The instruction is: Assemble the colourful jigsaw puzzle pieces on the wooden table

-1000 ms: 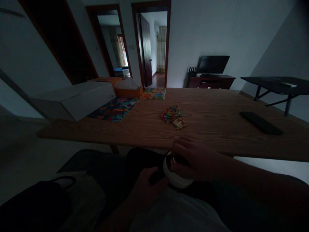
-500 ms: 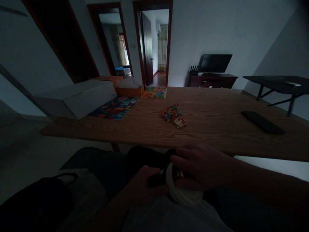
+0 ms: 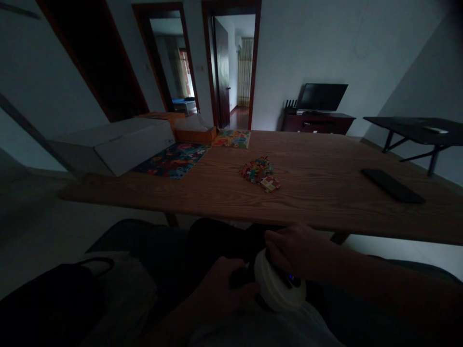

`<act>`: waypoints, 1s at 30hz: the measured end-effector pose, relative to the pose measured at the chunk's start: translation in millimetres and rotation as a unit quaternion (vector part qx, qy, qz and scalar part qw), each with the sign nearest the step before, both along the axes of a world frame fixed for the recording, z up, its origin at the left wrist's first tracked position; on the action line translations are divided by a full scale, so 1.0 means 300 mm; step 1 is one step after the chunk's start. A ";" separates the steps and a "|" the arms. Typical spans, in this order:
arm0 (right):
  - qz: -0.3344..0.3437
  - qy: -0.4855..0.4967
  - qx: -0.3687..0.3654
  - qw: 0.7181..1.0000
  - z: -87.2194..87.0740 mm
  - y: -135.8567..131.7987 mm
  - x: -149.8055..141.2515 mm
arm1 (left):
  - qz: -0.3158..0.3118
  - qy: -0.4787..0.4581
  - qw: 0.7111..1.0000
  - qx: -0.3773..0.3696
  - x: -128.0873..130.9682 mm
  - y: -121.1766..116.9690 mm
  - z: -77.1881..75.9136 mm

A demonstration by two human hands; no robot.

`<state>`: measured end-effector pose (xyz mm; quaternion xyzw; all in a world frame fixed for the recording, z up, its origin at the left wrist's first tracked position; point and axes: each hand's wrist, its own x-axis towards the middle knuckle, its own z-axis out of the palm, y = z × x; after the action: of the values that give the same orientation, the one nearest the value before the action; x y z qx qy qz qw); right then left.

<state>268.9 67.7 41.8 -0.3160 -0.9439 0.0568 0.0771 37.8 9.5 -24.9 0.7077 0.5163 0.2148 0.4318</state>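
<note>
Left hand [image 3: 224, 284], fingers closed on dark grip [image 3: 241, 277]; right hand [image 3: 298, 248], fingers curled against white round device [image 3: 280, 291]. Wooden table [image 3: 318, 183]: jigsaw pieces [image 3: 256, 171], white box [image 3: 139, 140]. Television [image 3: 323, 97] beyond.

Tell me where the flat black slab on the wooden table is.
In the head view, the flat black slab lies on the right side of the brown wooden table, right of the colourful puzzle pieces.
</note>
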 end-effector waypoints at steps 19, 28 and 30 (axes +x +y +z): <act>-0.081 0.294 -0.179 0.935 -0.045 -0.032 0.119 | 0.222 -0.121 0.966 0.046 -0.041 0.017 -0.009; -0.057 0.381 -0.149 0.911 -0.165 -0.020 0.039 | 0.092 -0.346 0.934 -0.008 0.054 0.225 0.168; -0.077 0.394 -0.090 0.911 -0.155 0.009 0.045 | 0.047 -0.339 0.939 0.008 0.106 0.262 0.207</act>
<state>282.4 70.3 -4.7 -0.3457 -0.8002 0.2554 0.4183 69.6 88.1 37.0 0.5709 0.3703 0.4665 0.5651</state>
